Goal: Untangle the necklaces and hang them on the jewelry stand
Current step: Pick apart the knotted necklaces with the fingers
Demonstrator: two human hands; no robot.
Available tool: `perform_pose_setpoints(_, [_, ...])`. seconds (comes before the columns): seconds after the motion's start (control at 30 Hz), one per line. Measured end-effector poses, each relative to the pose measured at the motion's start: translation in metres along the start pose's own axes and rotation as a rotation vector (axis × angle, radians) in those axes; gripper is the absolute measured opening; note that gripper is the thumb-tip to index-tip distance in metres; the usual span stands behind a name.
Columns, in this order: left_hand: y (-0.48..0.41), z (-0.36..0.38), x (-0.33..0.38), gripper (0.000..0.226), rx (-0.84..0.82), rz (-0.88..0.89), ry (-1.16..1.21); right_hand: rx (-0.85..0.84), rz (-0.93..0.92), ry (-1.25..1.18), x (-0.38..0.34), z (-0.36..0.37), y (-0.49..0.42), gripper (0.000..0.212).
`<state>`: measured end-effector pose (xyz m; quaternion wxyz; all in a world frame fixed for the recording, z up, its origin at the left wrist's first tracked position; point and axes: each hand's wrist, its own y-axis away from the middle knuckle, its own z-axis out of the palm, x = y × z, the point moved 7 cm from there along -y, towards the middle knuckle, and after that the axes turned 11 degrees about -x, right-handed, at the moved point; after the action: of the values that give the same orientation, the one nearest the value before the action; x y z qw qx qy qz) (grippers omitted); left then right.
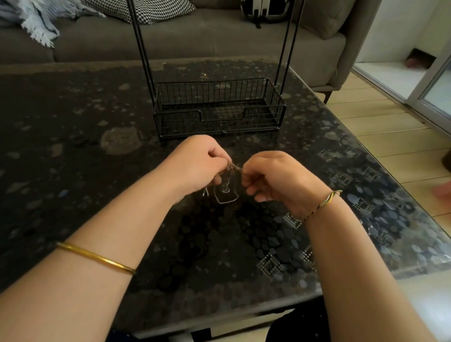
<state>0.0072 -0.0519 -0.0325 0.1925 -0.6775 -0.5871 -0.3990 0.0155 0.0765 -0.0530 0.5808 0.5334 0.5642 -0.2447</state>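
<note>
Both hands are working close together just above the dark speckled bench [49, 147], right in front of the jewelry stand [219, 118]. The left hand [196, 164] is curling its grip tight, pinching the top of the tangled necklaces [226, 188] between thumb and fingertips. The right hand [278, 177] is pinching the same knot from the other side, its grip just as narrow, with the lower fingers folded under. The thin chains are bridging the small gap between the two hands, and a pale loop is hanging below them over the bench top; whether it is touching the surface, I cannot tell.

The stand's wire basket is sitting near the middle of the bench, well back from the near edge. Open bench is stretching wide to the left, while on the right the rounded corner is falling away to the tiled floor [394, 141]. Beyond the far edge a grey sofa [207, 36] is running close behind.

The stand's thin black uprights are rising out of the top of the view, so its upper part is cut off. The chains are too fine and blurred to count or tell apart. A gold bangle [95, 257] is circling the left forearm, and a braided thread bracelet [320, 206] is circling the right wrist.
</note>
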Motion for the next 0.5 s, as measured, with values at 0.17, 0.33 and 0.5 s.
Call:
perform_pose_setpoints(0.17, [-0.002, 0.003, -0.004, 0.021, 0.008, -0.058, 0.243, -0.029, 0.037, -0.014, 0.000, 0.001, 0.000, 0.023])
perform_pose_setpoints(0.33, [-0.003, 0.005, -0.002, 0.023, -0.032, -0.070, 0.340, 0.063, -0.019, -0.083, -0.002, -0.008, 0.003, 0.023])
perform_pose_setpoints(0.5, [0.000, 0.016, -0.002, 0.022, -0.210, -0.078, 0.212, 0.143, -0.096, -0.132, -0.005, -0.014, 0.004, 0.023])
